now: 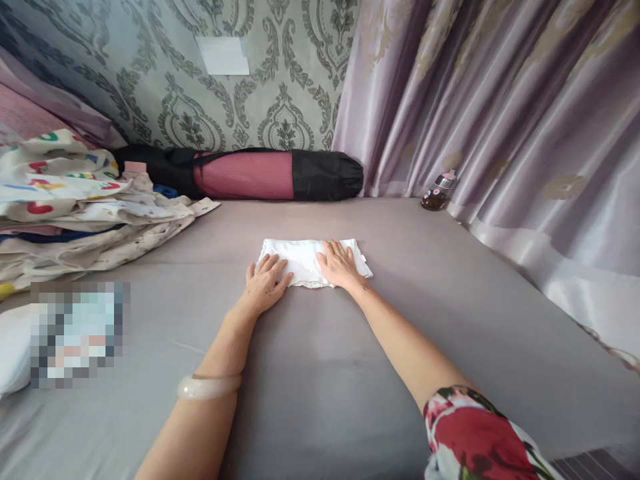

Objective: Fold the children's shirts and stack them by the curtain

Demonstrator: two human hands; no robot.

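Note:
A folded white cloth (303, 257) lies flat on the grey bed sheet (320, 360), in the middle of the head view. Its kind of garment cannot be made out; a small tag shows at its right end. My left hand (266, 281) rests on the cloth's near left corner, fingers spread. On the right part of the cloth, my right hand (341, 264) lies palm down with its fingers stretched out. Both palms hide parts of the near edge. A pale bangle (209, 387) circles my left forearm.
At the far edge lies a black and pink rolled bag (245, 175) against the wall. Patterned bedding (75, 193) is heaped at the left, with a blurred-out item (83, 333) nearer. A bottle (439, 191) stands at the far right by the purple curtain (480, 120).

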